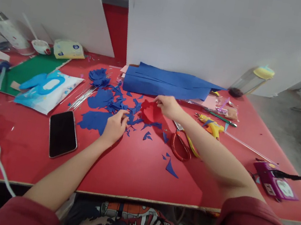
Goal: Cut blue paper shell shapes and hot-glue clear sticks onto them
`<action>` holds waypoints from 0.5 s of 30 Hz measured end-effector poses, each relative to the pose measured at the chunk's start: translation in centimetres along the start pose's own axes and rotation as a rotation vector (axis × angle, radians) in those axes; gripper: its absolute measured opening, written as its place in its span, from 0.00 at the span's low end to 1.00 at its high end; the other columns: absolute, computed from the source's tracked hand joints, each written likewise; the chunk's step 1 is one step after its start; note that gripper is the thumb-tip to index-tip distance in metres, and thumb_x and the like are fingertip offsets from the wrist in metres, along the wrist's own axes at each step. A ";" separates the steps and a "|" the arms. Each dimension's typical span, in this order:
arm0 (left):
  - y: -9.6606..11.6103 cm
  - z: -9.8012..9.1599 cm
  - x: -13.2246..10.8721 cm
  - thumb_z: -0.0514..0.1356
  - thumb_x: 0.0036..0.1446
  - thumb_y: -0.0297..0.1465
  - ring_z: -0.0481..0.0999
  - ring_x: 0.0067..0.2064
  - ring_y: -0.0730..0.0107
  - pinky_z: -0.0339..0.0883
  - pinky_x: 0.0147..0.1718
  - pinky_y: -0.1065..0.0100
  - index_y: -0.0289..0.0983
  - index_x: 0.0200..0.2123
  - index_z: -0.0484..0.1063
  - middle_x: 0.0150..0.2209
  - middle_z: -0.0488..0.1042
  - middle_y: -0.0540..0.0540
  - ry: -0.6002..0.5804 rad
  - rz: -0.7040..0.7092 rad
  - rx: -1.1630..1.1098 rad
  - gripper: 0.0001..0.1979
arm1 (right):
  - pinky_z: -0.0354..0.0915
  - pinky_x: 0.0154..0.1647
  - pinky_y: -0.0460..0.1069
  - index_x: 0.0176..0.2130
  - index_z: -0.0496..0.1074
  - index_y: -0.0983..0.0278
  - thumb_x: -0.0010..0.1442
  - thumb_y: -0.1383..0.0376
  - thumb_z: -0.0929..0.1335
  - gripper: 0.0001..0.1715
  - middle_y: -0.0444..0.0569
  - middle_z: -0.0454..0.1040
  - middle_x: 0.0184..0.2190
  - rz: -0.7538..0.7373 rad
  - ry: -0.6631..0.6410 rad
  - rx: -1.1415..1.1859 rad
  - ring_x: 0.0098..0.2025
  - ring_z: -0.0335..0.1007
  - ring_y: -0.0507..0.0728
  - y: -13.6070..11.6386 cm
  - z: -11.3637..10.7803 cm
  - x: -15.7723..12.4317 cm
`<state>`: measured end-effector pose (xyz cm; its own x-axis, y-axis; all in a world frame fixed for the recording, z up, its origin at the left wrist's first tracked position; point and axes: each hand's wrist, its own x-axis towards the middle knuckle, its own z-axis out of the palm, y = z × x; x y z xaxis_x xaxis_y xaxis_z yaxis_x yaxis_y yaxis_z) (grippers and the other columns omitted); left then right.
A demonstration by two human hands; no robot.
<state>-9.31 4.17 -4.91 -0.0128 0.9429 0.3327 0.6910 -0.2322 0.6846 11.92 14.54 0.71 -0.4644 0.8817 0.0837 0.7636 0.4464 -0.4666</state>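
Note:
On the red table (134, 171) lies a scatter of blue paper scraps (110, 107). My left hand (114, 125) rests on the scraps with its fingers curled and pinched together on a small blue piece. My right hand (167, 106) reaches further out and grips the edge of a red paper piece (149, 112) that lies among the scraps. A finished blue paper flower (99, 77) sits behind the scraps. Folded blue paper sheets (167, 82) lie against the back wall.
Orange-handled scissors (181, 145) and a yellow glue gun (210, 125) lie right of my right arm. A black phone (62, 133) lies at the left, with thin wires (81, 98), a blue-printed bag (46, 88) and a green sheet (30, 70). Purple packages (274, 183) sit at both edges.

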 end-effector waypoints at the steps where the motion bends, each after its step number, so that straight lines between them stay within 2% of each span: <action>1: -0.1 0.2 0.0 0.51 0.57 0.26 0.76 0.29 0.72 0.69 0.36 0.68 0.37 0.41 0.66 0.28 0.75 0.50 -0.022 0.030 0.020 0.09 | 0.63 0.43 0.48 0.42 0.72 0.68 0.55 0.78 0.62 0.16 0.49 0.75 0.34 0.033 0.037 -0.020 0.38 0.69 0.53 0.8 -0.9 0.7; 3: -0.3 0.4 0.0 0.50 0.56 0.24 0.76 0.36 0.69 0.69 0.40 0.66 0.35 0.43 0.65 0.34 0.75 0.46 -0.068 0.106 0.068 0.11 | 0.64 0.47 0.52 0.46 0.70 0.70 0.59 0.72 0.64 0.14 0.52 0.74 0.39 0.132 0.119 -0.056 0.42 0.68 0.54 2.6 -2.7 2.1; 5: -0.4 0.3 0.2 0.50 0.55 0.23 0.74 0.43 0.65 0.67 0.45 0.63 0.34 0.43 0.65 0.40 0.74 0.41 -0.105 0.177 0.145 0.12 | 0.67 0.45 0.56 0.51 0.65 0.66 0.61 0.59 0.64 0.20 0.52 0.68 0.48 0.267 0.195 -0.088 0.46 0.68 0.56 4.4 -4.4 3.5; 6: -0.5 0.0 0.3 0.50 0.54 0.22 0.73 0.45 0.63 0.66 0.47 0.61 0.34 0.42 0.66 0.41 0.73 0.40 -0.112 0.198 0.193 0.12 | 0.66 0.47 0.56 0.51 0.66 0.66 0.65 0.60 0.60 0.18 0.51 0.68 0.48 0.322 0.233 -0.100 0.47 0.68 0.55 5.2 -5.0 4.0; 7: -0.6 -0.3 0.6 0.50 0.54 0.22 0.72 0.46 0.61 0.65 0.49 0.60 0.34 0.40 0.67 0.42 0.72 0.40 -0.112 0.209 0.244 0.11 | 0.66 0.47 0.55 0.51 0.66 0.66 0.67 0.60 0.54 0.21 0.51 0.68 0.47 0.375 0.259 -0.120 0.48 0.67 0.55 5.8 -5.5 4.4; 9: -0.9 -1.4 1.1 0.49 0.54 0.22 0.70 0.46 0.59 0.64 0.49 0.58 0.35 0.38 0.68 0.40 0.71 0.39 -0.075 0.189 0.337 0.11 | 0.65 0.48 0.57 0.52 0.65 0.67 0.66 0.60 0.58 0.19 0.53 0.68 0.49 0.421 0.289 -0.148 0.49 0.67 0.57 6.2 -5.9 4.3; 11: -1.3 -2.7 1.5 0.50 0.53 0.22 0.69 0.47 0.57 0.64 0.48 0.58 0.34 0.38 0.68 0.40 0.70 0.39 -0.045 0.142 0.435 0.11 | 0.59 0.54 0.61 0.54 0.63 0.72 0.64 0.64 0.59 0.21 0.61 0.67 0.50 0.376 0.247 -0.158 0.55 0.62 0.62 5.4 -5.5 2.6; 12: -1.6 -3.3 1.6 0.51 0.53 0.22 0.69 0.46 0.56 0.65 0.47 0.57 0.34 0.38 0.69 0.41 0.69 0.39 -0.036 0.103 0.500 0.11 | 0.57 0.55 0.60 0.54 0.64 0.71 0.62 0.65 0.62 0.22 0.62 0.66 0.52 0.321 0.190 -0.150 0.56 0.60 0.63 4.7 -5.0 1.2; 14: -2.0 -4.5 1.7 0.56 0.52 0.27 0.69 0.46 0.52 0.66 0.44 0.55 0.35 0.41 0.69 0.43 0.67 0.38 -0.085 0.031 0.630 0.11 | 0.58 0.56 0.55 0.53 0.67 0.65 0.52 0.64 0.71 0.28 0.55 0.68 0.52 0.177 0.025 -0.116 0.55 0.62 0.60 2.7 -3.7 -2.9; 15: -2.1 -5.0 1.7 0.59 0.51 0.30 0.69 0.46 0.51 0.66 0.43 0.54 0.36 0.42 0.68 0.44 0.67 0.38 -0.143 -0.005 0.685 0.14 | 0.58 0.56 0.54 0.54 0.66 0.60 0.45 0.61 0.74 0.36 0.52 0.67 0.54 0.073 -0.090 -0.094 0.57 0.60 0.61 1.6 -2.9 -5.4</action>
<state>-14.47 5.03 -2.56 0.0454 0.9768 0.2095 0.9918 -0.0692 0.1076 16.97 10.98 2.07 -0.4408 0.8971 -0.0286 0.8336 0.3974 -0.3837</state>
